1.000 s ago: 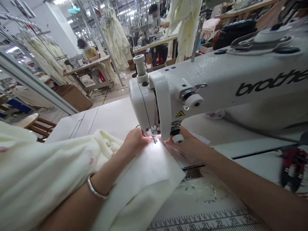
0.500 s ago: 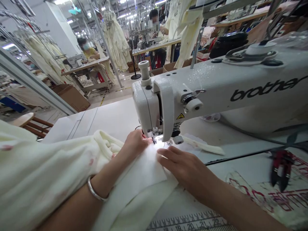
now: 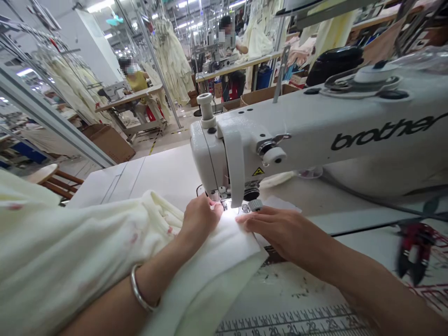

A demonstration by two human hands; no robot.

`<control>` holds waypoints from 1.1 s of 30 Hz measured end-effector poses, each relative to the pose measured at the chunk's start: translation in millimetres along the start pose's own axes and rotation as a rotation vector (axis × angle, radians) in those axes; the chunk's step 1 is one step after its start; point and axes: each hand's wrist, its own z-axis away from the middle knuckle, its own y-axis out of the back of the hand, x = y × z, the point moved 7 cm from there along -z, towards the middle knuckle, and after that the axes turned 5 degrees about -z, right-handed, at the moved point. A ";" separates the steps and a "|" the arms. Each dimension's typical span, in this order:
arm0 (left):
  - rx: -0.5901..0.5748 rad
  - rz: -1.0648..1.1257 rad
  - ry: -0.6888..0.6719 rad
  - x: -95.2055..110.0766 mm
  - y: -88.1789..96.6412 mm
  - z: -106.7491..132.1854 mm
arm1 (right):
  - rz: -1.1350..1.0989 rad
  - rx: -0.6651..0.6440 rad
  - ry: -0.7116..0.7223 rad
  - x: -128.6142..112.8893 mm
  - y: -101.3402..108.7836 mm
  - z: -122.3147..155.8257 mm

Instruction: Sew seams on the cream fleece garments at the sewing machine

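A white Brother sewing machine (image 3: 315, 126) stands across the table, its needle area lit. Cream fabric (image 3: 87, 252) lies heaped on the left and runs flat under the presser foot (image 3: 231, 204). My left hand (image 3: 199, 217) rests on the fabric just left of the needle, fingers curled down onto the cloth. My right hand (image 3: 283, 231) lies flat on the fabric's right edge, fingers stretched toward the foot. A silver bangle (image 3: 140, 289) circles my left wrist.
Red-handled thread snips (image 3: 413, 252) lie at the right on the table (image 3: 161, 172). A printed ruler (image 3: 290, 324) runs along the near edge. Behind, two people sit at other sewing tables among hanging cream garments. A wooden stool (image 3: 45, 175) stands at left.
My right hand drew back from beside the presser foot onto the fabric, then slid forward toward the foot again. My left hand stayed by the needle. The view shifted slightly.
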 end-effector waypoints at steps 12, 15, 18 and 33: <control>-0.084 -0.023 -0.254 3.7 -0.1 -20.8 | 0.068 0.299 -0.117 -39.3 -20.2 2.6; -0.116 -0.027 -0.304 5.3 2.4 -24.6 | 0.176 0.440 -0.145 -54.4 -26.8 2.1; -0.133 -0.033 -0.318 7.4 3.3 -22.9 | 0.172 0.464 -0.189 -51.6 -33.8 4.9; -0.138 -0.012 -0.352 5.9 17.4 -48.9 | 0.315 0.259 -0.154 -48.9 -39.1 -20.9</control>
